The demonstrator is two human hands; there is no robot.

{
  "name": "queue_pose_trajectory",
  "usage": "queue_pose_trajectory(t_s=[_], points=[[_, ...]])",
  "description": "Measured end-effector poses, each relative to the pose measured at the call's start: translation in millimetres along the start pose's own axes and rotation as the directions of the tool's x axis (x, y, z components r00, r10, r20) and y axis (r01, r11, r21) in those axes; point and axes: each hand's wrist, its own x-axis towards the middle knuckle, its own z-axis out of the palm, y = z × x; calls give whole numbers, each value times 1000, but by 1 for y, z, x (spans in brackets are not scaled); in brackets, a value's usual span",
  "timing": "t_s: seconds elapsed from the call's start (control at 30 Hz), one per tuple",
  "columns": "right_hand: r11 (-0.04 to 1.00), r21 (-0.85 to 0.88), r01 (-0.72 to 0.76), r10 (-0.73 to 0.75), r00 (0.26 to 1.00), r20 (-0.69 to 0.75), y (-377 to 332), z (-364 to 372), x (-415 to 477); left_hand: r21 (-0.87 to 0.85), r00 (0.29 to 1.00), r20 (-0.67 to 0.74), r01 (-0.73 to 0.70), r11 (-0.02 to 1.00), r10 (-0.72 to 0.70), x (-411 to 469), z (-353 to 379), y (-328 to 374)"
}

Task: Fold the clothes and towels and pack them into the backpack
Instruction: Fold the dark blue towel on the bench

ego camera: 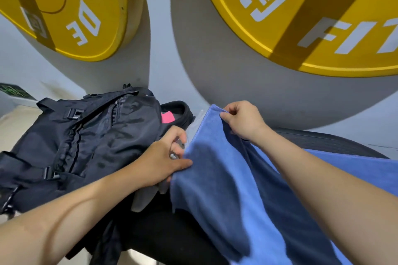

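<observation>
A blue towel (pixel 232 183) hangs spread between my hands and drapes down to the lower right. My left hand (pixel 165 155) pinches its near left edge, thumb on top. My right hand (pixel 241 120) pinches the far top corner, raised a little. A black backpack (pixel 86 135) lies on its side to the left, its opening facing right toward the towel. Inside the opening shows something pink (pixel 168 117). A grey cloth (pixel 146 196) lies under my left hand.
Two big yellow weight plates (pixel 323 17) (pixel 71 6) lean against the pale wall behind. A black seat or bench surface (pixel 329 142) runs under the towel at the right. Beige floor (pixel 13 127) lies at the far left.
</observation>
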Motion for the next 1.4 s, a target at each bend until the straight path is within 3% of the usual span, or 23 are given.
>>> queue_pose_trajectory(t_s=[0.17,0.3,0.37,0.47,0.53,0.63,0.83,1.03,1.1,1.27,1.4], points=[[995,-103,-3,5,1000,26,-7,34,15,236,980,198,-50,970,2,-5,4,-19],[978,-210,-4,14,999,47,-10,39,19,602,962,266,-110,791,-69,-9,18,-16],[984,-173,-28,32,999,25,-7,39,22,524,971,235,-79,848,-54,-6,17,-17],[997,-47,-60,58,997,-45,-2,40,25,183,939,328,48,982,-107,-3,4,-18],[999,0,-49,49,995,-89,-2,41,25,45,855,487,178,983,-177,-5,-19,-18],[1000,-5,19,-19,992,-123,-10,47,24,110,674,678,302,947,-293,-11,-53,-24],[967,-150,207,-229,962,-146,-18,75,21,308,620,668,273,911,-412,-14,-58,-37],[919,-279,278,-336,923,-188,-21,81,18,430,635,602,254,866,-484,-17,-52,-34],[902,-333,276,-339,929,-148,-19,84,17,474,652,576,224,851,-493,-18,-50,-33],[839,-434,328,-271,944,188,-9,84,-2,501,676,544,213,838,-497,-19,-44,-32],[914,-300,274,-245,961,130,-16,33,-42,518,663,555,196,833,-502,-17,-36,-10]])
